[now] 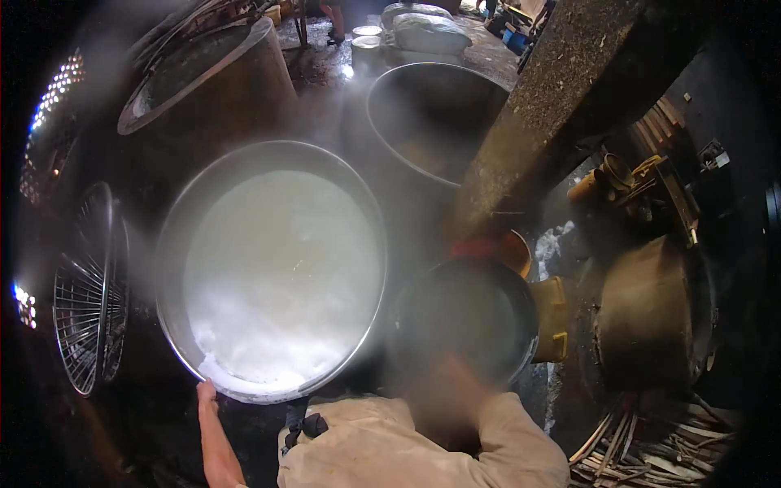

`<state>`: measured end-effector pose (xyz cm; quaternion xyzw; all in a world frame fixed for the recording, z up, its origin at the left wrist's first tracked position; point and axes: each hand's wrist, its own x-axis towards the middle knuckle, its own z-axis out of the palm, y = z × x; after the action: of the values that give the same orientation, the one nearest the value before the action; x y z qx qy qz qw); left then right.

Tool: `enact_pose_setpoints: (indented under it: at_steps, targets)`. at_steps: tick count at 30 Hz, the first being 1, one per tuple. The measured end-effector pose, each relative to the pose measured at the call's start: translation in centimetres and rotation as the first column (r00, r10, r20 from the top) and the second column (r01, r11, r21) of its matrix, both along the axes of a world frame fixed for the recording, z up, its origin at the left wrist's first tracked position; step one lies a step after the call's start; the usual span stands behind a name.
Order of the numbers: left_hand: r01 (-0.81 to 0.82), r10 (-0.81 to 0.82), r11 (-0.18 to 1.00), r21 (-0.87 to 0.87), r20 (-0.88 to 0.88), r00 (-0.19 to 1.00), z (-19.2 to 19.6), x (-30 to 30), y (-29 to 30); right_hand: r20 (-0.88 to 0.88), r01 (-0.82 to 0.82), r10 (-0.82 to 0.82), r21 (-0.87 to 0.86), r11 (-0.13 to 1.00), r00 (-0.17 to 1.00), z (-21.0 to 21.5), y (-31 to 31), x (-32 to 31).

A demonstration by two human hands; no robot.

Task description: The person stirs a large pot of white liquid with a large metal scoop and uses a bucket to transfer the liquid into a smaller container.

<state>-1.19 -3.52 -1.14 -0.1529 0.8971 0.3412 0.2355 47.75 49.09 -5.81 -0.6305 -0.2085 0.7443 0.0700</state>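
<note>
A large round metal vat (368, 195) full of pale, cloudy, steaming liquid stands in front of me, slightly left. My left hand (207, 391) is closed at its near-left rim, beside a white strip (244, 388) along the inner edge; I cannot tell whether the strip is cloth or foam. To the right sits a smaller dark round basin (533, 313) with greyish contents. Over its near side reaches my right hand (457, 376), smeared by motion and steam, so its fingers and anything in them cannot be made out.
A thick post (561, 89) slants down at the upper right. Behind the vat are another round vat (386, 146) and a stone-like tub (236, 89). Wire racks (89, 301) stand at left. A yellow crate (551, 317), a rusty drum (647, 313) and split firewood (651, 447) lie right.
</note>
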Motion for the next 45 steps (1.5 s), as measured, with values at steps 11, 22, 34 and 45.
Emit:
enact_pose_setpoints:
  at_steps: [11,22,34,45]
  targets:
    - [0.013,-0.013,1.000,0.023,-0.002,1.000,1.6,0.2,0.8,0.025,-0.213,0.211,0.106,0.971,0.977,14.6,0.1,4.8]
    - [-0.063,0.068,0.994,0.092,-0.055,0.996,8.7,3.2,3.3,0.172,-0.569,0.547,0.131,0.812,0.819,24.9,-0.7,-0.9]
    - [-0.010,0.004,0.996,0.084,0.079,0.997,8.4,3.1,3.3,-0.169,-0.587,0.582,0.024,0.809,0.795,20.9,-14.4,-26.1]
    - [-0.088,0.080,0.992,0.087,0.087,0.993,7.2,3.8,3.1,-0.308,-0.607,0.578,-0.002,0.794,0.756,8.2,-24.7,-40.3]
